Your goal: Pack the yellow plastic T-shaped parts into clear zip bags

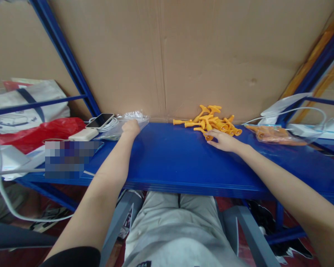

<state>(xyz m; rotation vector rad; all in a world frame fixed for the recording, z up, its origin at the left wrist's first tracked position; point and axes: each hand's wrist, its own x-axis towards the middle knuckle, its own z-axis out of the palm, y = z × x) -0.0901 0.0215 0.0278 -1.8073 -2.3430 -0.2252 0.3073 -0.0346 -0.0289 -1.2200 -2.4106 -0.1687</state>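
Cardboard sheeting (183, 48) is being used as the backdrop behind a blue shelf surface (169, 159), which is being framed by blue metal struts (64, 52).

The left hand (130, 128) is being stretched to the far left of the surface and is being closed on a clear plastic bag (135, 116); the fingers are curled into the crumpled film, though exactly how much is being gripped cannot be told.

The right hand (224, 141) is being laid palm-down, fingers loosely spread, at the near edge of a heap of orange plastic parts (211, 120). Its fingertips are touching one orange piece (208, 136) lying at the front of the heap; whether it is being pinched cannot be told. The heap is being kept against the cardboard, right of centre on the surface, well apart from the left hand.

A second bag of orange parts (272, 134) is lying further right, near white cables (300, 111). A phone (100, 120) and a white power bank (83, 134) are sitting just left of the clear bag, with a red plastic bag (36, 135) and a white tote bag (28, 104) beyond. Grey trousers (178, 230) are showing below the surface edge.
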